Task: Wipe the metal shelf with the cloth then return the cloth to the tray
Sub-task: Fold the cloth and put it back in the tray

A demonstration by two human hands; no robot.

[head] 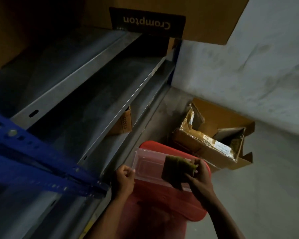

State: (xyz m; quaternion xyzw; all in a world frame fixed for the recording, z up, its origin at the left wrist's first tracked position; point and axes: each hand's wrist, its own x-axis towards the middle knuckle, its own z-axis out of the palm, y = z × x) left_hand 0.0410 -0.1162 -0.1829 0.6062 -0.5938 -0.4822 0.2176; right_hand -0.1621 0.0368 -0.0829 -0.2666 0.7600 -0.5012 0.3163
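Observation:
A folded green cloth (175, 170) hangs over the right end of a clear plastic tray (148, 167), pinched in my right hand (199, 176). The tray rests on a red plastic stool (162, 207). My left hand (123, 178) grips the tray's left edge, fingers curled. The grey metal shelf (86, 94) rises in several tiers to the left, dim and bare along its middle. Whether the cloth touches the tray floor cannot be told.
A blue perforated upright (33, 156) crosses the shelf at lower left. An open cardboard box (214, 138) sits on the floor by the wall. A "Crompton" box (148, 23) stands on the top tier, and a small carton (123, 122) on a lower one.

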